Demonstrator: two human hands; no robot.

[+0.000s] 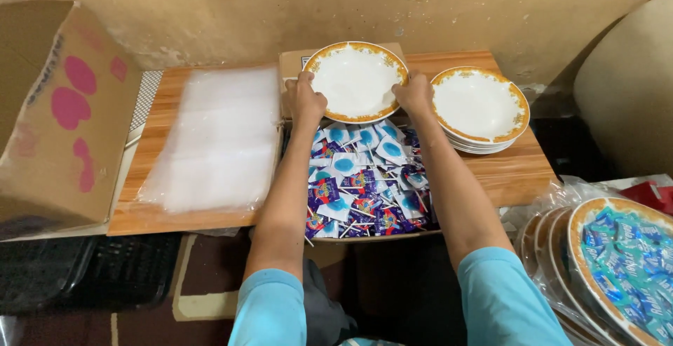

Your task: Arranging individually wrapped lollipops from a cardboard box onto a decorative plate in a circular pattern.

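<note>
Left hand (305, 99): grip closed on the near-left rim of a white plate (355, 79) with a gold patterned border. Fingers are curled over the edge.

Right hand (415, 95): grip closed on the near-right rim of the same plate. Both hands hold it together, tilted with its far edge raised, above the far end of an open carton (298, 58).

Carton contents: loose sachets (364, 185), blue-and-white and purple, heaped to the rim, with thin white sticks showing among them. Both forearms reach over this heap.

Just right of the held plate: a stack of plates (480, 107) of the same pattern, resting on the wooden desk (512, 171). The held plate's rim lies very close to the stack; contact cannot be confirmed.

Left of the carton: a pile of clear plastic bags (221, 139), lying flat on the desk.

Far left: a brown cardboard box (59, 114) with pink shapes on its side, leaning beside the desk edge.

Lower right, off the desk: wrapped plates (617, 262) in clear film, standing on edge, the nearest filled with blue sachets. A red item shows just behind them, too cut off to identify.

Sleeves are light blue. The wall behind is plain and scuffed.
</note>
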